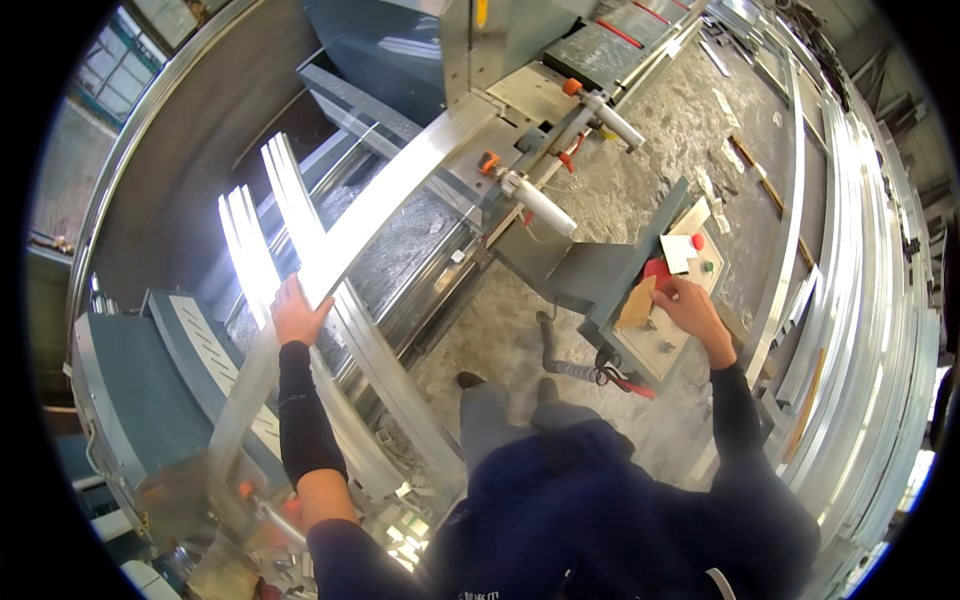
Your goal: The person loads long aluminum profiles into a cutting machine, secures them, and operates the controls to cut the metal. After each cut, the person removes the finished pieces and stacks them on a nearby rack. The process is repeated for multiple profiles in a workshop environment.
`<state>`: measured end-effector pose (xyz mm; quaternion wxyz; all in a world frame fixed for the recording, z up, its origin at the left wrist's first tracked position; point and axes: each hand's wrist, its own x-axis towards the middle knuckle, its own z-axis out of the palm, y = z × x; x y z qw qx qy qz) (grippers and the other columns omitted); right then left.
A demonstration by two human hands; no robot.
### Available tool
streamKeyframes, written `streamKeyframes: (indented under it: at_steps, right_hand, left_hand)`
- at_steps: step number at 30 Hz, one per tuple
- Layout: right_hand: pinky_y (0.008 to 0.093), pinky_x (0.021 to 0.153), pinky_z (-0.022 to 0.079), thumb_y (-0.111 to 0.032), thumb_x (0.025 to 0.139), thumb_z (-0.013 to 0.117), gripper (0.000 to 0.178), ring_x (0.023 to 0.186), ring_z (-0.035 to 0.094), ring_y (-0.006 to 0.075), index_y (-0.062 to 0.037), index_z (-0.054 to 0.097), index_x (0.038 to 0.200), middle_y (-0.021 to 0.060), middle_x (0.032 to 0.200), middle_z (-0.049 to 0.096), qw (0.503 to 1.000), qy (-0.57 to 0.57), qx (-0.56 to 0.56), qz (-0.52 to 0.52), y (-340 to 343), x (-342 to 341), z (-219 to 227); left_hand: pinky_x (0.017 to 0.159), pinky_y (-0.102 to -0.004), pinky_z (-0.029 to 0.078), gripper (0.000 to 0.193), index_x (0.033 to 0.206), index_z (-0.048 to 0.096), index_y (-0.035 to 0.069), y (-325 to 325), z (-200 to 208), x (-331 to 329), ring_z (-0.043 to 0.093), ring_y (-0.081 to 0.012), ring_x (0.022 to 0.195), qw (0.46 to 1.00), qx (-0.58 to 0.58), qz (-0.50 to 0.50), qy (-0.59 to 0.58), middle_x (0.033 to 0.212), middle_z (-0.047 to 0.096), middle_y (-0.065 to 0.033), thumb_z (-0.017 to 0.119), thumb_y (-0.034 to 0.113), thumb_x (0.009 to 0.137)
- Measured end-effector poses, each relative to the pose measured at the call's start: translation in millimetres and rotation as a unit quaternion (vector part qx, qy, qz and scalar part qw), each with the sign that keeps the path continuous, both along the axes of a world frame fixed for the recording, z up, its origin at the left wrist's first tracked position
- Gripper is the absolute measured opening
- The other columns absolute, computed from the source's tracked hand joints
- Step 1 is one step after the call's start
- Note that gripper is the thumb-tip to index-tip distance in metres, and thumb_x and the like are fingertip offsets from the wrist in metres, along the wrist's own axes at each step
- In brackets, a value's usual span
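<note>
My left hand (296, 312) lies over a long bright aluminium profile (385, 195), thumb along one side and fingers across the other. That profile runs from the machine's clamps down to the lower left. Two more pairs of ribbed profiles (290, 185) cross beneath it. My right hand (690, 312) is over the slanted control panel (640, 345), fingers curled and closed beside a brown cardboard piece (636, 303) and a red item (657, 270). What its fingertips touch is hidden. A white paper (678, 253) lies on the panel near a red button (698, 241) and a green button (709, 266).
White clamp cylinders (540, 205) with orange caps stick out from the saw machine (470, 60). A grey machine housing (150, 390) stands at left. Many long profiles (850, 330) are stacked along the right. A corrugated hose (570, 370) hangs below the panel; offcuts (405, 540) lie near the bottom.
</note>
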<state>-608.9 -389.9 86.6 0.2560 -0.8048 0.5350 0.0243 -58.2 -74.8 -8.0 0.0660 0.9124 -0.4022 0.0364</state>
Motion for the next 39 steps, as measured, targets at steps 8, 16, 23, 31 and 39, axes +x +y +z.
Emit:
streamKeyframes:
  at_steps: [8, 16, 23, 31, 39]
  right_hand:
    - [0.0339, 0.069, 0.050, -0.028, 0.083, 0.065, 0.031, 0.075, 0.066, 0.0259, 0.0023, 0.065, 0.091, 0.0155, 0.080, 0.067, 0.981, -0.167, -0.003, 0.097, -24.1, 122.3, 30.2]
    - [0.0329, 0.070, 0.051, -0.032, 0.084, 0.064, 0.036, 0.077, 0.067, 0.0251, 0.0007, 0.066, 0.098, 0.0140, 0.085, 0.068, 0.954, -0.298, 0.003, -0.015, -180.7, 218.2, 5.7]
    - [0.0467, 0.085, 0.047, -0.050, 0.086, 0.054, 0.062, 0.102, 0.059, 0.0374, -0.0024, 0.051, 0.125, 0.0186, 0.115, 0.059, 0.945, -0.075, -0.246, 0.200, -239.0, 391.4, -77.0]
    - [0.0395, 0.086, 0.046, -0.031, 0.092, 0.048, 0.040, 0.101, 0.057, 0.0271, -0.0037, 0.055, 0.120, 0.0130, 0.113, 0.058, 0.889, 0.012, -0.297, 0.350, -315.4, 419.1, -181.1]
    - [0.0245, 0.048, 0.040, -0.043, 0.089, 0.058, 0.029, 0.059, 0.055, 0.0087, -0.0150, 0.062, 0.093, -0.0017, 0.071, 0.059, 0.908, -0.244, 0.325, 0.099, -175.5, 385.1, -57.4]
  left_hand:
    - [0.093, -0.0459, 0.038, 0.088, 0.134, 0.039, 0.004, 1.4, -0.8, 7.3, 0.049, -0.0345, 0.110, 1.000, -0.003, -0.022, 0.009, 0.116, 0.050, -0.0171, 0.076, 0.048, 0.068]
    - [0.096, -0.0460, 0.036, 0.096, 0.139, 0.038, 0.005, 42.1, 41.7, -29.1, 0.048, -0.0331, 0.110, 0.999, 0.018, -0.003, 0.034, 0.118, 0.051, -0.0154, 0.083, 0.038, 0.060]
    - [0.094, -0.0442, 0.037, 0.086, 0.129, 0.048, 0.004, 59.9, 108.2, -61.4, 0.050, -0.0303, 0.106, 0.999, 0.023, 0.029, -0.004, 0.115, 0.054, -0.0115, 0.084, 0.031, 0.055]
    - [0.090, -0.0446, 0.040, 0.081, 0.128, 0.048, 0.004, 127.7, 167.1, -147.5, 0.052, -0.0309, 0.104, 0.993, 0.037, 0.110, 0.008, 0.113, 0.054, -0.0122, 0.078, 0.038, 0.061]
    - [0.091, -0.0427, 0.037, 0.090, 0.136, 0.042, 0.007, 270.6, 151.6, -303.2, 0.049, -0.0293, 0.105, 0.948, 0.087, 0.294, 0.085, 0.114, 0.052, -0.0125, 0.080, 0.041, 0.062]
